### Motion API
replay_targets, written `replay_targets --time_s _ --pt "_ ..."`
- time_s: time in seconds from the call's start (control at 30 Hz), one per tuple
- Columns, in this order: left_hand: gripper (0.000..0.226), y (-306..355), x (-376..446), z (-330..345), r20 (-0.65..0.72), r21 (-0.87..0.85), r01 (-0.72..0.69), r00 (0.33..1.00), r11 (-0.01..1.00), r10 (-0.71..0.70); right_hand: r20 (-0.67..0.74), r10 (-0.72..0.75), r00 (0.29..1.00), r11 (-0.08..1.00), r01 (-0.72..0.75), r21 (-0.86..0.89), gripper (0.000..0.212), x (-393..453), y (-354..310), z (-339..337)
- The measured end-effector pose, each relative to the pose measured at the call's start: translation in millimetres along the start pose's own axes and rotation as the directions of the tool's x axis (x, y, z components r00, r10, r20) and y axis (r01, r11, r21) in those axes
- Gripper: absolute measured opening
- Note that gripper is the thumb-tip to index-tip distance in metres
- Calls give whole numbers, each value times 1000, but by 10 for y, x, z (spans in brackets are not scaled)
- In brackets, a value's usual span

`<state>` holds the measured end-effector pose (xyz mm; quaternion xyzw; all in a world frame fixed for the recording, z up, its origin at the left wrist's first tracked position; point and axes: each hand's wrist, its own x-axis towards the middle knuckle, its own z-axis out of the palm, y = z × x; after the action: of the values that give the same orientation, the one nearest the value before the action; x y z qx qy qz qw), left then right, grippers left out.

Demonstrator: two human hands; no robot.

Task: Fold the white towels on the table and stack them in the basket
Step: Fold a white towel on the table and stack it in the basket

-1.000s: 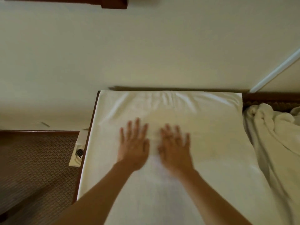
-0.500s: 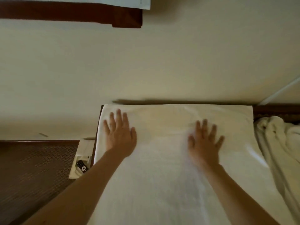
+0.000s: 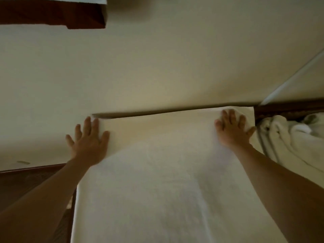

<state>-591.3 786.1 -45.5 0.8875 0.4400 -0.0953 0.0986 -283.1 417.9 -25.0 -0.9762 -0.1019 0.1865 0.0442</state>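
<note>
White towel [image 3: 168, 181] lies spread flat over the counter [image 3: 280, 109]. Left hand [image 3: 89, 142] presses its far left corner, right hand [image 3: 232, 130] its far right corner, each grip wide with fingers straight. Crumpled towels [image 3: 289, 142] lie just beside the right edge.

A second ago both hands lay side by side at the middle of the flat white cotton towel [image 3: 168, 181]. Since then they have slid apart: the left hand [image 3: 89, 139] now lies flat at the towel's far left corner, the right hand [image 3: 231, 130] flat at its far right corner, fingers [image 3: 228, 118] spread. The wrinkles along the far edge have gone.
</note>
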Motion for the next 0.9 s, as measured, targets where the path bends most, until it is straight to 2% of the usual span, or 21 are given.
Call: replay_targets --time_s 0.07,0.13,0.2,0.27,0.33,0.4,0.43,0.57,0.63,0.77,0.9 --pt "70 142 -37 -49 -30 -11 124 992 992 -124 -19 87 996 993 -85 82 61 59 145 -108" --pt "65 459 -136 -102 -96 -50 141 985 989 -145 -154 155 976 963 -115 246 59 139 310 -177" --pt "63 882 -282 -90 -144 -82 -5 990 997 -7 -225 286 932 865 -149 479 58 253 477 -262" --pt "61 1324 -442 -33 -133 -103 -178 977 979 164 -107 368 924 743 -223 631 52 353 580 -350" --pt "57 1862 -571 70 -94 -102 -322 945 941 313 10 386 922 667 -287 688 51 525 725 -421" --pt "56 2328 -670 143 -65 -86 -435 900 896 431 24 346 938 638 -254 727 58 613 818 -476" --pt "57 2522 -695 179 -47 -76 -462 887 883 460 8 320 947 658 -229 717 55 672 865 -480" --pt "62 2929 -650 314 28 -46 -374 926 926 376 -150 273 950 652 -69 755 28 838 1014 -505" --pt "65 2955 -608 373 34 10 -346 938 938 346 -206 266 942 674 -28 739 25 922 1050 -537" --pt "74 2939 -590 390 26 32 -351 936 936 350 -232 214 949 720 8 694 26 993 1005 -551" --pt "69 3217 -681 359 35 -34 -210 977 977 211 -264 174 949 716 62 695 22 1034 1004 -496"
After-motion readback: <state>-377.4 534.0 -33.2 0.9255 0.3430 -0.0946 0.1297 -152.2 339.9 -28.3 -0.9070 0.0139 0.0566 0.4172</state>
